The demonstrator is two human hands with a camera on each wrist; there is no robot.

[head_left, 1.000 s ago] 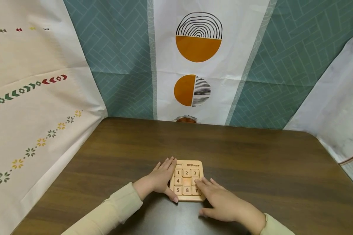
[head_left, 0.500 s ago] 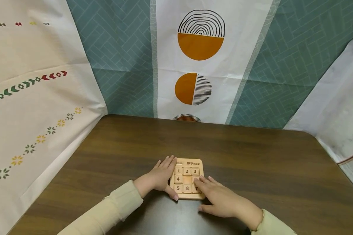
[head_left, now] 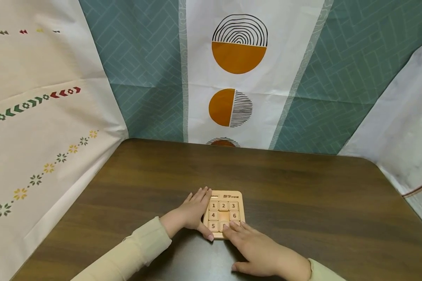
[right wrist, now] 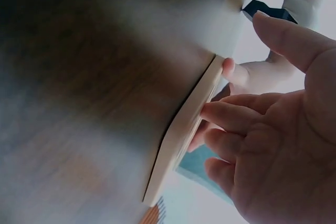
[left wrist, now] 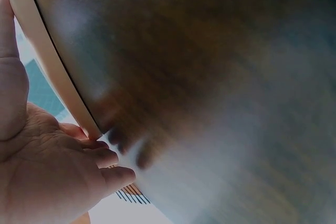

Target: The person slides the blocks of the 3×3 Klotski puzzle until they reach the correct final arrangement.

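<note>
A wooden number slide puzzle (head_left: 224, 216) lies flat on the table in the head view. Tiles 1, 2, 3 fill its far row, 4 and 6 flank the vacant middle slot, and 5 and 8 are in the near row. My left hand (head_left: 191, 214) holds the puzzle's left side, thumb at the near corner and fingers along the edge. With extended fingers, my right hand (head_left: 254, 249) touches the near row around the 8, covering the near right tile. Both wrist views show the puzzle's pale side (left wrist: 58, 66) edge-on; its tiles are out of sight there.
A dark brown wooden table (head_left: 154, 171) spreads around the puzzle. Behind it hangs a teal and white patterned cloth (head_left: 151, 70). White cloths border the left and right sides.
My right hand has shifted left and nearer, from the 6 to the near row, uncovering the 6. The left hand keeps its place, and the visible tiles stay in the same slots.
</note>
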